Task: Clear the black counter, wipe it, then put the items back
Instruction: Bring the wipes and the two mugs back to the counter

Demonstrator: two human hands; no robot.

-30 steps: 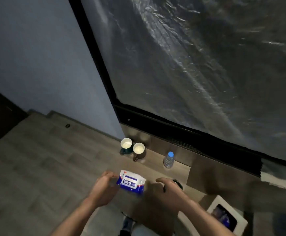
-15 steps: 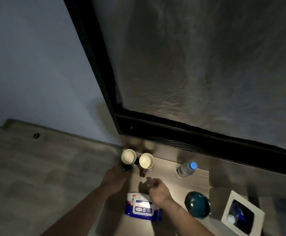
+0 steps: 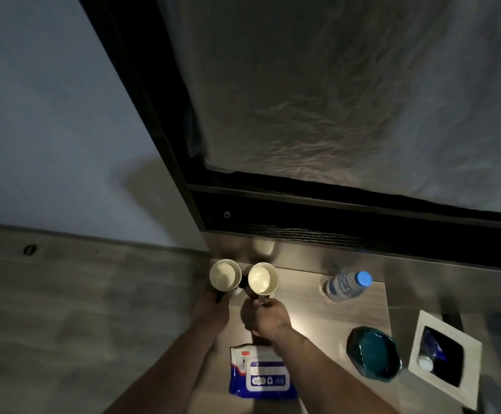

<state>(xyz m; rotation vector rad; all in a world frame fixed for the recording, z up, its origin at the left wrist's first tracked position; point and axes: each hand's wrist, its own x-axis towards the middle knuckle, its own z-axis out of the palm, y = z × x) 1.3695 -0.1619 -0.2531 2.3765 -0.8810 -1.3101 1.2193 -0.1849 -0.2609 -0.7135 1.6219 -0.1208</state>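
Both hands are now found at the two mugs at the far left end of the counter [image 3: 317, 300]. A second ago the wipes pack [image 3: 262, 372] was held between them; it is now laid flat on the near part of the counter, under the right forearm, and touched by neither hand.

The left hand [image 3: 210, 312] is set against the handle side of the left mug [image 3: 224, 275]. The right hand [image 3: 265, 319] is curled at the handle of the right mug [image 3: 263, 278]. The light is poor, and whether either handle is truly gripped cannot be told.

Both mugs stand upright, just beside one another, white inside.

The water bottle [image 3: 346, 285] is seen further right, the teal bowl [image 3: 373, 355] nearer, the white box [image 3: 444, 358] at the right edge (something blue lies inside it).

Judgement: the wipes are set aside ready and clearing is only beginning, mugs first. Nothing is yet taken off the counter, so wiping is some way off. Two handles taken at once ask for a level lift, since the mugs are close enough to knock together.
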